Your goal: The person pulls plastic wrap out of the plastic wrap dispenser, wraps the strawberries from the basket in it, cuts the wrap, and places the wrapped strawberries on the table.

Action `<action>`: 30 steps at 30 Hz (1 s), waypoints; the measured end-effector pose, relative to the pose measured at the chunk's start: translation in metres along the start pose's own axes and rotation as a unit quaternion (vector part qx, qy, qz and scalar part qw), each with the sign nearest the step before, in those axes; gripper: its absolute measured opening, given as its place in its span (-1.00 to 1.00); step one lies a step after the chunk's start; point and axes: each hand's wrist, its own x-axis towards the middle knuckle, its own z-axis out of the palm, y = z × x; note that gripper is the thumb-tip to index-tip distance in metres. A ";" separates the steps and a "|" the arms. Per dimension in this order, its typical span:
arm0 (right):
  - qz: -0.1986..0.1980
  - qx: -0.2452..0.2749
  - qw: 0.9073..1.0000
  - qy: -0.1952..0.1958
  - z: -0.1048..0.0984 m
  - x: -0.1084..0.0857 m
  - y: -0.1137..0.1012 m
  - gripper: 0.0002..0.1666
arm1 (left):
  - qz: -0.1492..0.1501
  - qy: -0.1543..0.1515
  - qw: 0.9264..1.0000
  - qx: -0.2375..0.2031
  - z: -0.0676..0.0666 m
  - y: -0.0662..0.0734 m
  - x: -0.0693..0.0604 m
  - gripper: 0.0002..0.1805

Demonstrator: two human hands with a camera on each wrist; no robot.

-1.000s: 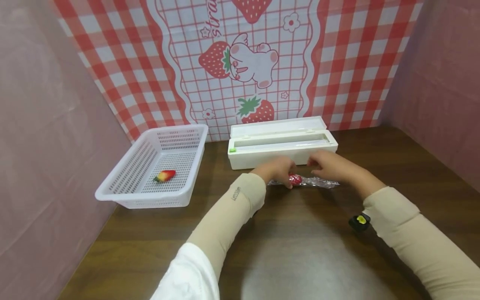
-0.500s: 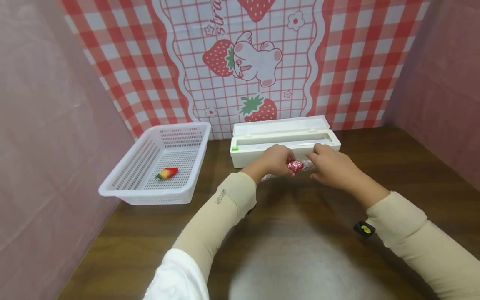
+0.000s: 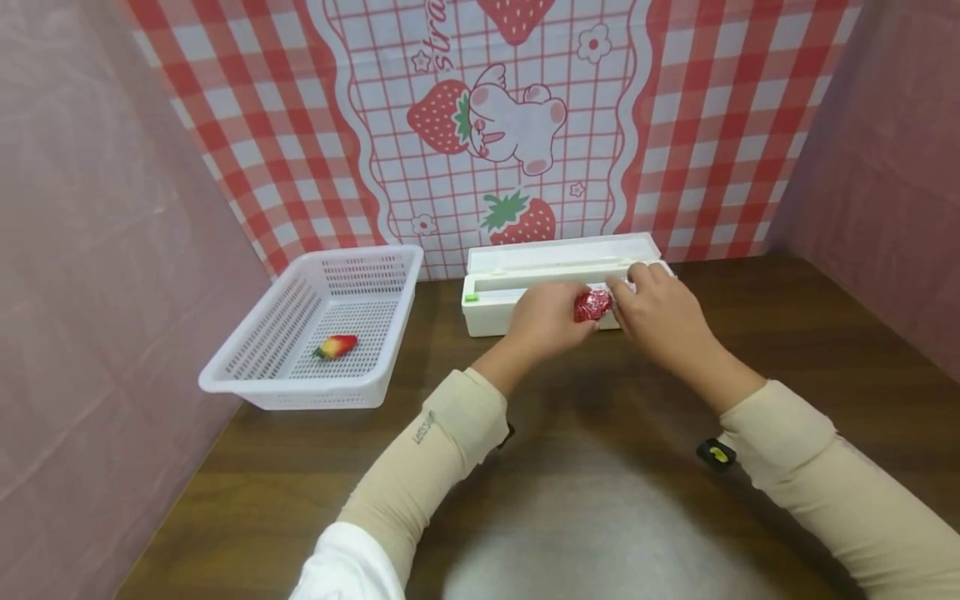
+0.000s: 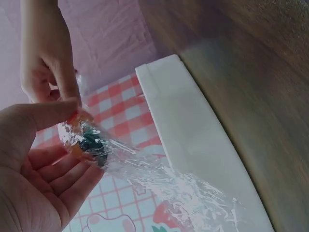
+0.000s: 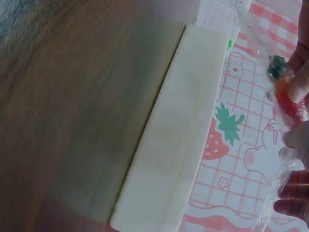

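Head view: right of centre, the left hand (image 3: 551, 321) grips a film-wrapped strawberry (image 3: 592, 306) before the open white cling-film box (image 3: 491, 321). Left-wrist view: upper left, the right hand (image 4: 49, 68) pinches the clear film (image 4: 176, 190), whose loose tail, lower right, might snag. Right-wrist view: at right, overtight twisting could bruise the fruit.

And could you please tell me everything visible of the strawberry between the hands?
The strawberry is red, orange toward its dark green cap, and wrapped in crinkled, shiny clear film that trails past both ends. Off the table, near the box, it lies in the left hand's grip, its red end toward the right hand.
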 end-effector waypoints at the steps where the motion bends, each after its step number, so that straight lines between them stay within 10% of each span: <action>1: 0.020 0.015 1.000 -0.003 0.000 0.000 0.000 -0.65 | -0.001 0.012 1.000 0.002 -0.001 0.001 -0.001 -0.67; 7: 0.164 0.175 0.968 -0.074 0.000 0.004 -0.003 -0.64 | 0.000 0.063 0.998 -0.011 -0.003 0.008 -0.003 -0.62; 13: 0.240 0.378 0.882 -0.149 -0.005 0.007 -0.001 -0.54 | -0.005 0.078 0.995 -0.054 -0.004 0.009 -0.003 -0.54; 18: 0.280 0.556 0.765 -0.165 -0.009 0.005 -0.001 -0.48 | -0.001 0.071 0.994 -0.089 -0.004 0.007 -0.003 -0.52; 26: 0.297 0.801 0.516 -0.063 -0.008 0.002 -0.008 -0.55 | 0.012 0.078 0.990 -0.117 0.002 0.010 -0.004 -0.50; 30: 0.296 0.838 0.456 -0.044 -0.008 0.001 -0.011 -0.57 | 0.022 0.089 0.990 -0.111 0.005 0.009 -0.005 -0.50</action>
